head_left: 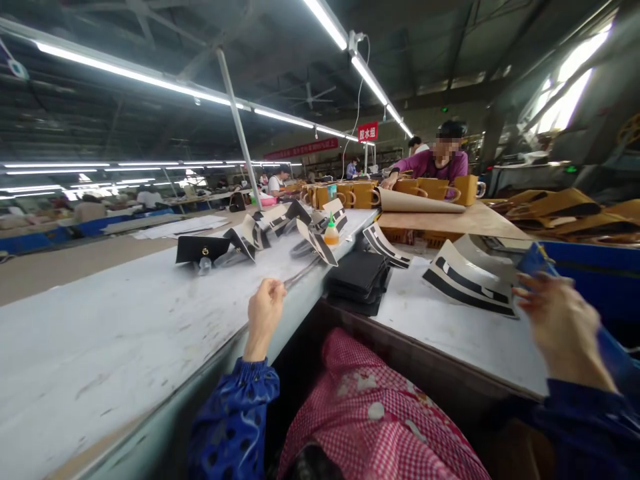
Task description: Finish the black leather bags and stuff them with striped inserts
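My left hand [266,310] is closed in a pinch over the edge of the white-covered table. A thin dark strip [302,272] runs from its fingertips toward a curved panel. My right hand [563,323] is smeared by motion at the right, beside a blue bin [590,267]; its fingers come close to a curved cream panel with black bands [470,283], and whether they touch it I cannot tell. Another banded panel [386,245] leans by a stack of black flat pieces [357,277]. A glue bottle with a green tip [331,232] stands on the table's far edge.
A black flap piece with a gold clasp [203,249] and several folded banded pieces [250,233] rest along the white tabletop [125,320]. Across from me a person in purple [457,163] reaches over tan bags [365,195]. Tan pieces [565,207] are heaped at the right.
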`<move>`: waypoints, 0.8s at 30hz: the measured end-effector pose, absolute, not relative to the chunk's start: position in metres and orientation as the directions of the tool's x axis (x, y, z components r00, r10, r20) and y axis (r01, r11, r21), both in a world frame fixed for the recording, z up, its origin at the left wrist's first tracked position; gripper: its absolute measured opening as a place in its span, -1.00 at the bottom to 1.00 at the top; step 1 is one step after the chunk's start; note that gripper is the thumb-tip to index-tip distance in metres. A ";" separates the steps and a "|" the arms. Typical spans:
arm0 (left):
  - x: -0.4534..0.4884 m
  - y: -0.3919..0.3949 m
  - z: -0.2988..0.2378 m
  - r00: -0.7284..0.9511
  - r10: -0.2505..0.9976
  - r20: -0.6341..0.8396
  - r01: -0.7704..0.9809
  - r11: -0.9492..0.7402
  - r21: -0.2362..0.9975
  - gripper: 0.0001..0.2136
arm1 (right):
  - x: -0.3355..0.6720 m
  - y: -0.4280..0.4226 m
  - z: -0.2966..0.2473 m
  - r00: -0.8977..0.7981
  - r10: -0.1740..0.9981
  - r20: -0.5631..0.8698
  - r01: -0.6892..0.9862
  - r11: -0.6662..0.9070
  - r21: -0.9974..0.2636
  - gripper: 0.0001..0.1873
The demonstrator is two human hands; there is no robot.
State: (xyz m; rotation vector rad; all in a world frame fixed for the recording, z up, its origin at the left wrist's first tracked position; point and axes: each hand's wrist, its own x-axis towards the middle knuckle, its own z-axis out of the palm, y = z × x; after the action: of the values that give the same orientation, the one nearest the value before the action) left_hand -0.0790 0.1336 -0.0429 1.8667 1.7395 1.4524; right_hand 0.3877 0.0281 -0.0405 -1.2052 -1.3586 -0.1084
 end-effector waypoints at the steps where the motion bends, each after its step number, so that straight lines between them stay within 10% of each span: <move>1: -0.079 0.140 -0.044 -0.168 0.857 0.488 0.665 -0.267 0.697 -0.84 | 0.376 0.051 -0.050 0.301 0.606 0.736 0.668 0.417 -0.616 -0.33; 8: -0.098 0.201 -0.009 -0.159 0.872 0.463 0.825 -0.140 0.547 -0.67 | 0.268 0.197 -0.108 -0.008 0.876 0.482 0.769 0.314 -0.557 -0.70; 24: -0.166 0.323 -0.004 -0.269 0.893 0.360 0.939 0.160 0.303 -0.65 | 0.240 0.252 -0.137 -0.047 0.926 0.375 0.941 0.166 -0.293 -0.67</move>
State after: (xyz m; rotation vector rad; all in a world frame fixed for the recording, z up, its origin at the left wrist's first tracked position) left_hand -0.1660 0.3226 -0.0037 1.9543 2.4650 0.7708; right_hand 0.2403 0.2523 -0.1367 -1.7620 -1.9748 -0.0431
